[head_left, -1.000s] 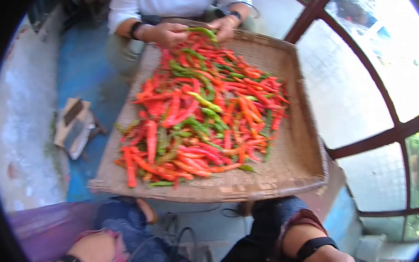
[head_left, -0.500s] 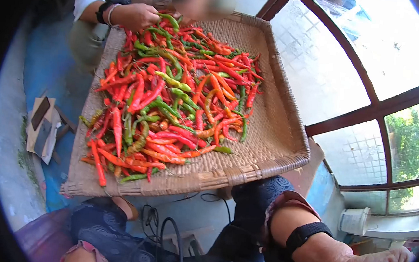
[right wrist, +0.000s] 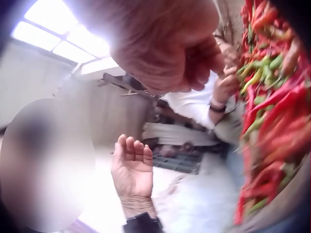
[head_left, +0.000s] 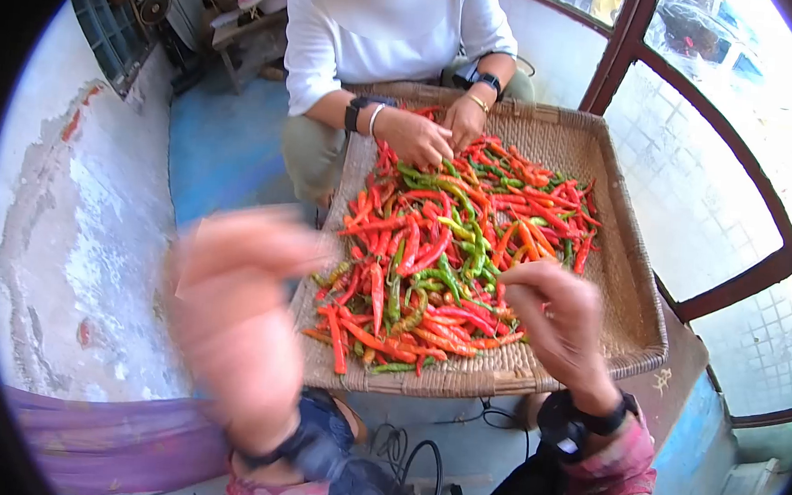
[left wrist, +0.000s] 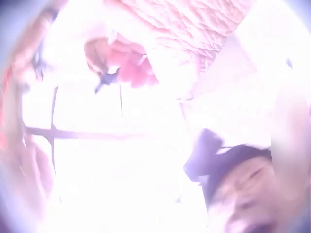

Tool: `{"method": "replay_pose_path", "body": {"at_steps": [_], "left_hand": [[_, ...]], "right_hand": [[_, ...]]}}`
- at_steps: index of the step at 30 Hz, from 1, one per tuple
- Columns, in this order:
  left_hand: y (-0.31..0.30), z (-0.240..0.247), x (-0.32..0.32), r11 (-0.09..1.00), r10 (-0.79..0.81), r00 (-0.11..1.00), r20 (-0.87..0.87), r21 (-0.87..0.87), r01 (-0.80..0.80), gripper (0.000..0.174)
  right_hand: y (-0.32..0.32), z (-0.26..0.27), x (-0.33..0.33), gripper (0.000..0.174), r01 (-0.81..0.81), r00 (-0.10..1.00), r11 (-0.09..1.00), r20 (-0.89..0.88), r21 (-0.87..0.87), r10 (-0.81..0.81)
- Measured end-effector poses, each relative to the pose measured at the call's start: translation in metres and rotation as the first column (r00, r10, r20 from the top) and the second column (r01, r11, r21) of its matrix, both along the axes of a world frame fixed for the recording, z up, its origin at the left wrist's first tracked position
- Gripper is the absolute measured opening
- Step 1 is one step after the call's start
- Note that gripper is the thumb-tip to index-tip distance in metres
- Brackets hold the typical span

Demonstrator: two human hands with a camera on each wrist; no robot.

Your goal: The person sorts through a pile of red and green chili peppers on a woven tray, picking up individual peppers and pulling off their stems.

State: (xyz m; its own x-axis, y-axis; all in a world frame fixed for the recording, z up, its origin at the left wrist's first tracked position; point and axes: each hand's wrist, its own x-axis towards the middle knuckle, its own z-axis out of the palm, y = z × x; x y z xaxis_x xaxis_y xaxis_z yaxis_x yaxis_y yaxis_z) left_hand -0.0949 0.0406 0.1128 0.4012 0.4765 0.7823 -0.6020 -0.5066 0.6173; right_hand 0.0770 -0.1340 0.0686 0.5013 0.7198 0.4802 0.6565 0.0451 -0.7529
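Observation:
Both my hands are raised over the near part of a woven bamboo tray [head_left: 627, 331] heaped with red, orange and green chili peppers [head_left: 414, 249]. My left hand [head_left: 246, 319] is blurred at the tray's left front in the head view. In the right wrist view that left hand [right wrist: 133, 172] shows an open palm with straight fingers. My right hand [head_left: 562, 326] hovers above the right side of the heap, fingers loosely bent. Nothing shows in the right hand [right wrist: 165, 43] from the wrist camera. The left wrist view is badly overexposed.
Across the tray sits a person in a white top [head_left: 384, 42], both hands [head_left: 418, 139] among the far chilies. A framed window [head_left: 718, 171] runs along the right. A rough wall [head_left: 98, 252] and purple cloth [head_left: 120, 440] lie left. Dark cables [head_left: 431, 450] trail below the tray.
My left hand has come into view, raised at the left. My right hand has swung from the lower right corner to above the tray. The head view has shifted.

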Motion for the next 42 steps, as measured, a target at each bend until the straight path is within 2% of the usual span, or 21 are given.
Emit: {"method": "replay_pose_path", "body": {"at_steps": [1,2,3,5,7,8,9,11,13,15,18,19,23,27,29,31,34,37,39,41,42], "left_hand": [[-0.007,-0.012,0.02,0.993,0.094,0.932,-0.349,-0.028,-0.111,0.03],[0.001,-0.039,0.037,0.96,0.275,0.849,-0.452,0.179,-0.216,0.012],[0.0,-0.057,0.052,0.917,0.376,0.811,-0.449,0.309,-0.254,0.013],[-0.002,-0.088,0.066,0.797,0.519,0.656,-0.548,0.588,-0.138,0.021],[0.0,-0.123,0.076,0.75,0.585,0.537,-0.608,0.658,-0.073,0.031],[0.0,-0.137,0.077,0.776,0.572,0.423,-0.703,0.631,0.0,0.04],[-0.004,-0.138,0.08,0.7,0.661,0.385,-0.644,0.714,-0.008,0.043],[-0.004,-0.14,0.084,0.738,0.625,0.368,-0.688,0.675,0.009,0.046],[-0.002,-0.143,0.084,0.731,0.622,0.429,-0.655,0.683,-0.018,0.043],[-0.003,-0.143,0.081,0.866,0.417,0.446,-0.792,0.495,0.069,0.039],[-0.018,-0.139,0.076,0.898,0.318,0.476,-0.82,0.421,0.125,0.032],[-0.024,-0.138,0.074,0.902,0.271,0.504,-0.82,0.399,0.165,0.03],[-0.033,-0.131,0.079,0.904,0.276,0.654,-0.704,0.421,0.072,0.013],[-0.03,-0.118,0.08,0.989,0.123,0.656,-0.744,0.146,-0.02,0.012],[-0.024,-0.115,0.079,0.977,0.175,0.681,-0.711,0.213,-0.029,0.014],[-0.025,-0.11,0.079,0.995,0.085,0.699,-0.71,0.027,-0.093,0.016],[-0.021,-0.111,0.08,0.994,0.066,0.696,-0.715,-0.017,-0.112,0.023],[-0.025,-0.105,0.079,0.995,0.065,0.678,-0.732,-0.006,-0.102,0.029],[-0.029,-0.102,0.079,0.995,0.097,0.624,-0.776,0.066,-0.073,0.035],[-0.033,-0.102,0.08,0.995,0.099,0.601,-0.793,0.09,-0.045,0.042],[-0.037,-0.1,0.081,0.949,0.267,0.622,-0.736,0.314,-0.035,0.043]], "right_hand": [[0.007,-0.027,0.006,0.007,0.025,0.992,0.995,-0.124,-0.1,-0.037],[0.011,-0.051,0.016,0.008,-0.004,1.0,0.994,0.002,-0.111,0.005],[0.013,-0.059,0.025,0.008,-0.061,0.99,0.986,0.116,-0.158,0.08],[0.017,-0.059,0.028,0.008,-0.026,0.974,0.974,0.212,-0.224,0.075],[0.017,-0.068,0.028,0.012,0.012,0.971,0.958,0.231,-0.285,0.057],[0.016,-0.074,0.03,0.014,0.036,0.942,0.917,0.32,-0.397,0.101],[0.012,-0.077,0.032,0.017,0.075,0.904,0.859,0.397,-0.506,0.156],[0.007,-0.082,0.031,0.017,0.067,0.901,0.827,0.389,-0.558,0.189],[0.011,-0.087,0.029,0.012,0.07,0.875,0.781,0.414,-0.621,0.251],[0.011,-0.084,0.028,0.01,0.06,0.873,0.783,0.413,-0.619,0.259],[0.014,-0.072,0.028,0.02,0.069,0.896,0.922,0.43,-0.381,0.11],[0.015,-0.071,0.028,0.02,0.072,0.898,0.921,0.427,-0.382,0.107],[0.012,-0.077,0.031,0.03,-0.034,0.921,0.928,0.348,-0.372,0.173],[0.012,-0.095,0.028,0.018,-0.072,0.887,0.902,0.386,-0.425,0.253],[0.013,-0.09,0.029,0.011,-0.087,0.918,0.854,0.291,-0.513,0.269],[0.013,-0.093,0.034,0.01,-0.075,0.922,0.887,0.309,-0.455,0.236],[0.013,-0.077,0.039,0.017,-0.016,0.958,0.955,0.268,-0.296,0.099],[0.007,-0.048,0.041,0.021,0.08,0.977,0.996,-0.194,-0.035,-0.086],[0.005,-0.05,0.048,0.022,0.125,0.794,0.99,-0.605,0.07,-0.058],[0.002,-0.053,0.054,0.021,0.11,0.625,0.981,-0.779,0.161,0.058],[0.003,-0.053,0.054,0.021,0.113,0.627,0.981,-0.777,0.16,0.055]]}}
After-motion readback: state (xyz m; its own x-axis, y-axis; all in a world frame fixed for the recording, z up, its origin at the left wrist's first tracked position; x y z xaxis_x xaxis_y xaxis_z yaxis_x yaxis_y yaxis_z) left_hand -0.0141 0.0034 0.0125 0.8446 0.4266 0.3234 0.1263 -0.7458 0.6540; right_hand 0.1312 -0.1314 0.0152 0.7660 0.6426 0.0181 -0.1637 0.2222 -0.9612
